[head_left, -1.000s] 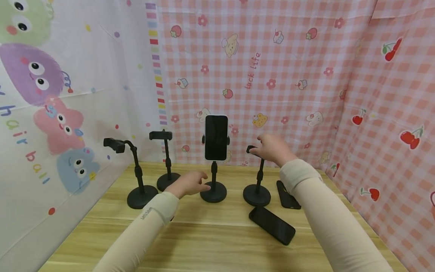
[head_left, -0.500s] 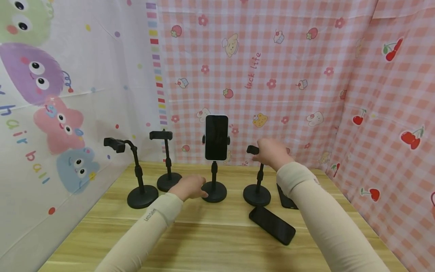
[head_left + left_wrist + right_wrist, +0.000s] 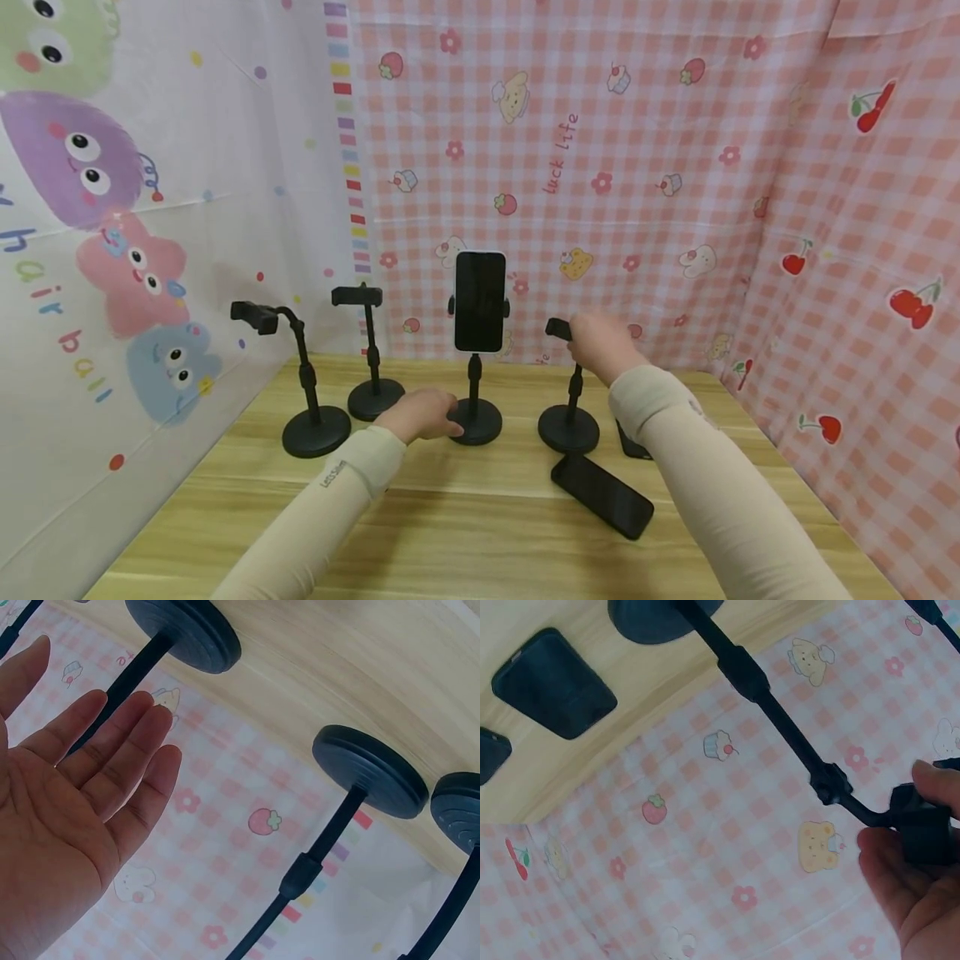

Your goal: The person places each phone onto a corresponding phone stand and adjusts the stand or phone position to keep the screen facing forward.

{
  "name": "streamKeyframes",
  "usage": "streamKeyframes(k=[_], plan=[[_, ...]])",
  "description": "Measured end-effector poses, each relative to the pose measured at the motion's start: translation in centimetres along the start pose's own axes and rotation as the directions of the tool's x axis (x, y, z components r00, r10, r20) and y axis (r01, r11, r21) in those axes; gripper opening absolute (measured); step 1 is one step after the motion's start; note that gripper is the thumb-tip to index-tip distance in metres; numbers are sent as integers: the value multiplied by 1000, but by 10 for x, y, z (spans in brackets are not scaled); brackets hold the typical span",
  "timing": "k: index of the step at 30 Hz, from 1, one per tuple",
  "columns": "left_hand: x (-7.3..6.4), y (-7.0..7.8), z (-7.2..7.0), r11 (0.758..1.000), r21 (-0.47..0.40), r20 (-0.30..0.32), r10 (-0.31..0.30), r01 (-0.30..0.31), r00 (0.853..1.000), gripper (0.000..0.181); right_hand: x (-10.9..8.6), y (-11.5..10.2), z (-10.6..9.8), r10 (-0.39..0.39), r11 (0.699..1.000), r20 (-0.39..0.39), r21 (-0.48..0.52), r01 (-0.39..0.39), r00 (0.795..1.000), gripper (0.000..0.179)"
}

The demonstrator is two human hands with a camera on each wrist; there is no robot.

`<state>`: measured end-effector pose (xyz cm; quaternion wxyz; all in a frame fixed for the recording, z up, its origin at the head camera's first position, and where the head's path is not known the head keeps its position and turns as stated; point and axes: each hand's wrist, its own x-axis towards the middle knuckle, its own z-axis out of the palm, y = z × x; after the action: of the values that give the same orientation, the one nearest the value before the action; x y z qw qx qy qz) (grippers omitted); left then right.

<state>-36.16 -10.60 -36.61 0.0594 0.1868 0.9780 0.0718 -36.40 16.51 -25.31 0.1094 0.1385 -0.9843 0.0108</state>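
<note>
Right hand (image 3: 603,343): lowered since a second ago, now gripping the clamp (image 3: 558,328) of the rightmost stand (image 3: 568,428); its sleeve (image 3: 712,475) hides more of the rear phone (image 3: 632,442). Left hand (image 3: 422,414): shifted slightly rightward.

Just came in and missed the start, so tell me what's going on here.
A person's right hand grips the black holder atop the rightmost stand, which carries no phone. The left hand holds nothing, near the base of the stand carrying an upright phone. The two stands to the left carry no phone. A dark phone lies on the table in front of the rightmost stand.
</note>
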Motion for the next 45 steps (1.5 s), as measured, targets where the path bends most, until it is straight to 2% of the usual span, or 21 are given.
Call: streamKeyframes(k=[5,13,18,23,30,36,39,45], plan=[[0,1,0,1000,0,14,-2,2,1000,48,1,7,12,-22,997,-70,74,27,997,11],[-1,3,-1,1000,-1,26,12,-12,1000,46,0,19,29,-62,984,-197,151,93,978,8],[-1,3,0,1000,-2,28,12,-12,1000,45,-2,16,33,-84,981,-227,151,121,970,20],[0,3,-1,1000,-1,29,7,-7,1000,45,0,20,35,-145,972,-221,149,181,964,33],[2,3,1,999,6,36,34,-34,999,45,1,24,29,-146,975,-161,143,169,976,42],[3,4,0,999,7,44,47,-48,998,45,4,16,25,-178,983,-177,20,184,968,23],[3,5,0,999,1,49,47,-47,998,45,5,13,24,-177,984,-188,-7,179,966,13],[5,6,1,999,3,51,45,-45,998,45,7,14,24,-169,985,-174,15,174,970,18]])
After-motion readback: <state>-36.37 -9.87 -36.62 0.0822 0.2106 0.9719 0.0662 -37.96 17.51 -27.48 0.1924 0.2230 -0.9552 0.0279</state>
